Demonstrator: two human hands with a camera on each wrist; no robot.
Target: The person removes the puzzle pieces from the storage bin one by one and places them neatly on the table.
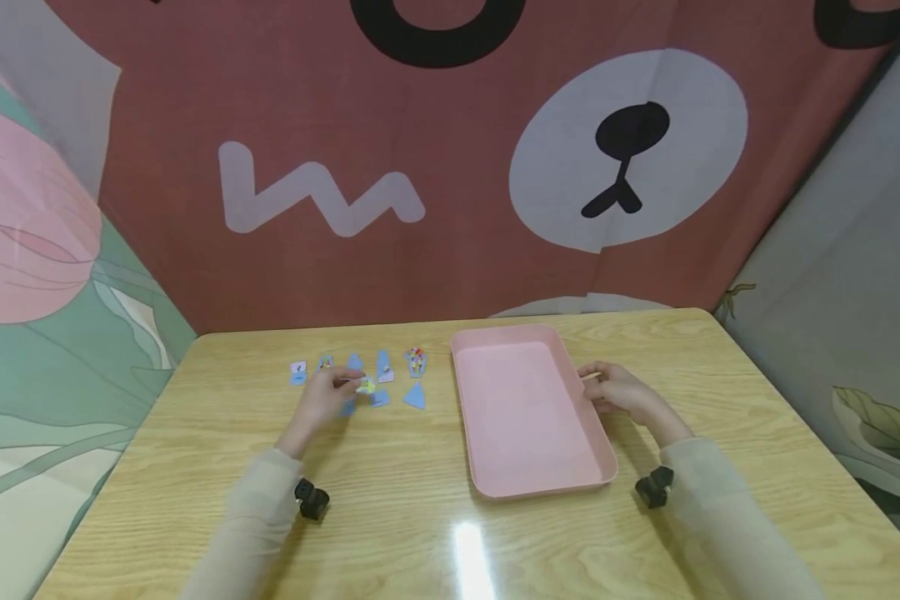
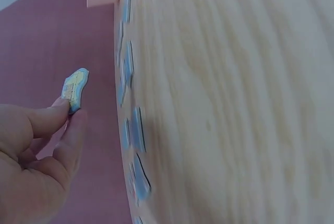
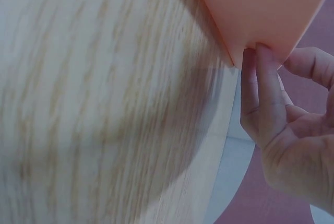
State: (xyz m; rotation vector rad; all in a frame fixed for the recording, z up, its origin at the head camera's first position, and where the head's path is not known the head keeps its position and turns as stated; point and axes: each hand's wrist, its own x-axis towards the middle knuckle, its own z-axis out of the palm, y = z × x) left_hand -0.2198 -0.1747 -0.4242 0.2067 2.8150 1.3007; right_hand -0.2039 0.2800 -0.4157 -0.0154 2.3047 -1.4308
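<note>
My left hand [image 1: 321, 402] is above the left part of the table, pinching a small flat yellow piece with a light-blue border [image 2: 74, 89] between thumb and fingers. Below and around that hand lie several small blue pieces, among them a triangle [image 1: 415, 396] and a piece with colourful dots at its top [image 1: 416, 362]. At the right, my right hand [image 1: 621, 392] grips the long side of a shallow pink tray [image 1: 532, 417]. In the right wrist view its thumb is at the rim and its fingertips press the outer wall [image 3: 266, 10].
The wooden table [image 1: 390, 517] runs up to a reddish-brown cloth with a cartoon bear face [image 1: 435, 267] at the back. Small flat pieces near the back left include a white-and-blue one [image 1: 298, 372]. A black wrist camera [image 1: 312, 499] sits on the left sleeve, another [image 1: 655, 487] on the right.
</note>
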